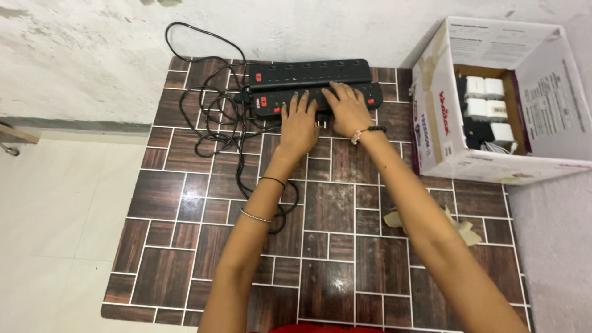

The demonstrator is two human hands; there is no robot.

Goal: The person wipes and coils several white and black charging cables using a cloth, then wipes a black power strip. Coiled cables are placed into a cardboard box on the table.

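I count two long black plastic power strips [308,73] with red switches, lying side by side on one brown tile-patterned tabletop [333,246]. Both of my hands are in view, left hand [298,126] and right hand [347,110]. One open white cardboard box [435,117] stands at the right; inside it I make out about five small white plug adapters [484,98]. One tangle of black cable [216,117] lies left, one crumpled scrap of brown paper [462,228] right.

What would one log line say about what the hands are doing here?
left hand: on near power strip | right hand: on same strip | far power strip: untouched | cardboard box: right, open
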